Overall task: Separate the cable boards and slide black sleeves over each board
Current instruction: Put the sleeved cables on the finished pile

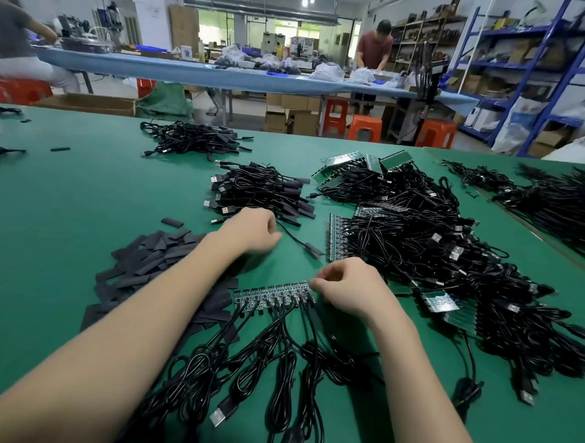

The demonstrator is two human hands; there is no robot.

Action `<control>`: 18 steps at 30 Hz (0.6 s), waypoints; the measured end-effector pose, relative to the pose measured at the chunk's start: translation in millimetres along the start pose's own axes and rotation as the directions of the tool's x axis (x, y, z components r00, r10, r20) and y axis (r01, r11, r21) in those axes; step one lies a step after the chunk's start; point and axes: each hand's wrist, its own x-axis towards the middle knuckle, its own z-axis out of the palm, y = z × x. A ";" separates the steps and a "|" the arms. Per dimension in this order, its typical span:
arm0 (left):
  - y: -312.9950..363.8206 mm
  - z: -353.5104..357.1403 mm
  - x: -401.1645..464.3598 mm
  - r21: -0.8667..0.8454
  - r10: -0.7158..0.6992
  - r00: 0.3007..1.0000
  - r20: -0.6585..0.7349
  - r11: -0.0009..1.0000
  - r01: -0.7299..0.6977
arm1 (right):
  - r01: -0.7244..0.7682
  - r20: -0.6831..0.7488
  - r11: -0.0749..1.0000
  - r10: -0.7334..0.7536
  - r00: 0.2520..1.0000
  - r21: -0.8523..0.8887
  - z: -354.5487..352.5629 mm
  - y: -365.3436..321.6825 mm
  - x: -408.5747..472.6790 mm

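On the green tabletop (70, 193), at about nine o'clock from the hands, lies a loose heap of flat black sleeves (157, 259), some reaching under the left forearm. The left hand (251, 231) hovers just past that heap, its fingers curled in; whether its grip holds anything cannot be told, though a thin black cable with a sleeved board (311, 250) at its end runs off toward three o'clock from the fingertips. Beyond the left hand, at twelve o'clock, sits a pile of finished cables (262, 192) with sleeves already on and USB plugs pointing left, and farther off at eleven o'clock a second such pile (194, 140). Near the middle, toward six o'clock from the left hand, a joined strip of cable boards (273, 297) lies flat, its black cables (263, 362) fanning down toward the viewer and ending in USB plugs. The right hand (343, 286) rests at the strip's right end, its grip pinching the end board between thumb and fingertips. At two to three o'clock from that hand spreads a large tangle of unseparated board strips and cables (416, 245), with more cable bundles (550, 200) at the far right edge.
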 end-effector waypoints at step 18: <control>42.2 37.0 -73.4 -0.334 -0.114 0.989 -0.094 0.940 0.077 | -0.241 0.335 0.696 0.001 0.942 0.676 3.8 -11.0 -7.4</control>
